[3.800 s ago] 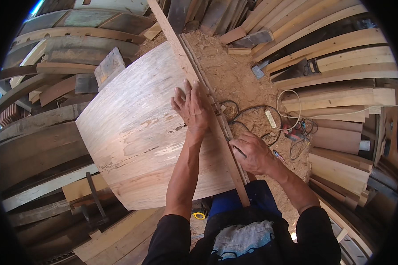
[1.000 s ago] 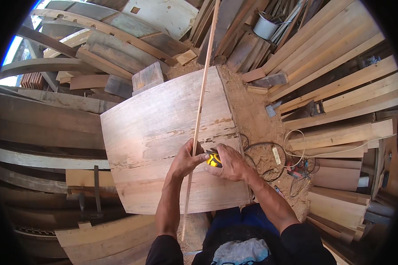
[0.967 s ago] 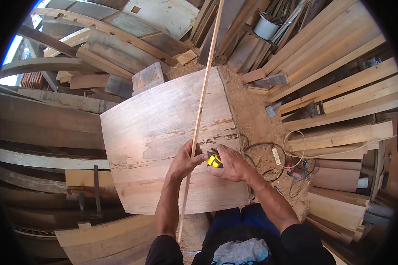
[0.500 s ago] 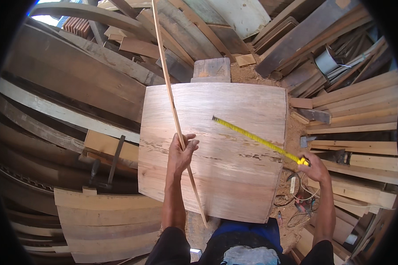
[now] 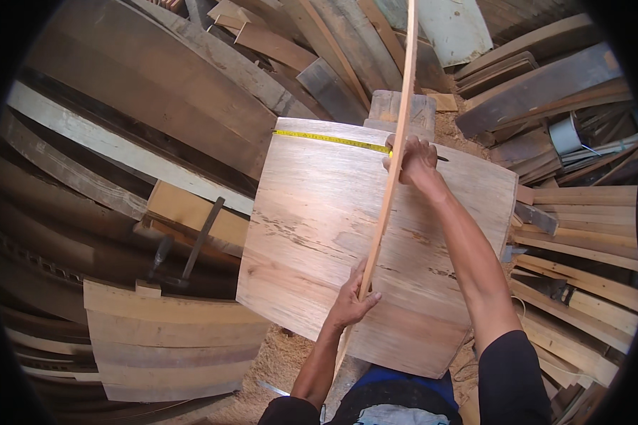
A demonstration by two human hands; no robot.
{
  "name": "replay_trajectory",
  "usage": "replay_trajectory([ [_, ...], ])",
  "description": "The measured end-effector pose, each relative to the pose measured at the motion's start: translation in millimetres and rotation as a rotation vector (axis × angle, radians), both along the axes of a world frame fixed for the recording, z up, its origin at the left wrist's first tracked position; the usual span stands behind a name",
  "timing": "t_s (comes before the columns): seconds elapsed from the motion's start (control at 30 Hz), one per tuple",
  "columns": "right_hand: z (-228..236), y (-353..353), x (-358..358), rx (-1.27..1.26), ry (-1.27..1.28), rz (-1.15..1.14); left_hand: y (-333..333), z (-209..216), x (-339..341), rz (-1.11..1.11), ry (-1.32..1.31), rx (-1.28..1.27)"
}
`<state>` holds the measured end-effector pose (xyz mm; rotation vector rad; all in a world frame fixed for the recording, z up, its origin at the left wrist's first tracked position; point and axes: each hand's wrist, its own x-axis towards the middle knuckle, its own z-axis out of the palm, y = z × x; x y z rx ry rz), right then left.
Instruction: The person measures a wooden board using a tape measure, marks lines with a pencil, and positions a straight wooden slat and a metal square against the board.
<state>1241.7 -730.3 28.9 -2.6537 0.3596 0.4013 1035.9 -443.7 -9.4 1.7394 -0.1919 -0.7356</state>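
Observation:
A long thin wood strip (image 5: pixel 388 205) crosses above a pale plywood panel (image 5: pixel 312 212) and runs out of view at the top. My left hand (image 5: pixel 351 299) is closed around the strip near its lower part. Close to the panel's far edge, my right hand (image 5: pixel 418 161) is closed on a tape measure, its case mostly hidden by the strip and fingers. The yellow blade (image 5: pixel 333 140) lies across the panel, its end at the panel's left edge. A dark pointed thing (image 5: pixel 443 159) sticks out beside the right hand.
Under the panel's far side is a wooden block (image 5: pixel 404 108). At left lie a clamp (image 5: pixel 204 241) and a curved slatted wood piece (image 5: pixel 170 340). Boards are stacked along the left, back and right. Sawdust covers the floor (image 5: pixel 283 365).
My right hand has come from the right side to the panel's far part, and the tape blade now lies along the far edge. The strip has swung to lean right; my left hand sits lower on it.

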Motion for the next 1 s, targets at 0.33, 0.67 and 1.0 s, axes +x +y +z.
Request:
replay_trajectory([
  [0.33, -14, -74, -51, -0.062, 0.002, -0.006, -1, -17, -5, 0.036, 0.101, -0.155],
  [0.67, -7, -271, -209, -0.180, -0.012, -0.263, -13, -17, -3, -0.052, 0.106, -0.149],
  [1.0, -19, -286, -220, -0.146, -0.121, -0.273, -10, -16, -3, -0.084, 0.091, -0.065],
])
